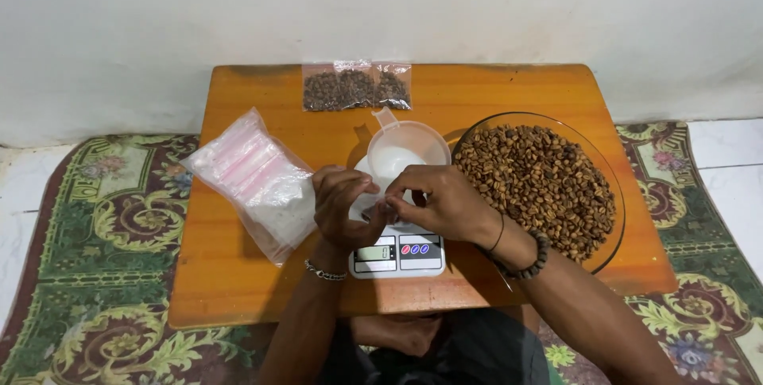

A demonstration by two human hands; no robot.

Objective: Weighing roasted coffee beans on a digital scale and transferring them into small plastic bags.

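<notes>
Both my hands meet over a white digital kitchen scale [397,256] near the table's front edge. My left hand [342,207] and my right hand [442,202] pinch a small clear plastic bag [380,205] between their fingertips; most of the bag is hidden by the fingers. Just behind the hands, a white plastic scoop cup [404,150] sits over the scale. To the right stands a glass bowl [612,194] heaped with brown beans [534,182].
A stack of empty clear zip bags [256,178] lies at the left of the small wooden table [238,290]. Three filled bean bags [356,87] lie at the back edge. A patterned rug [87,274] surrounds the table, and a white wall [381,3] stands behind.
</notes>
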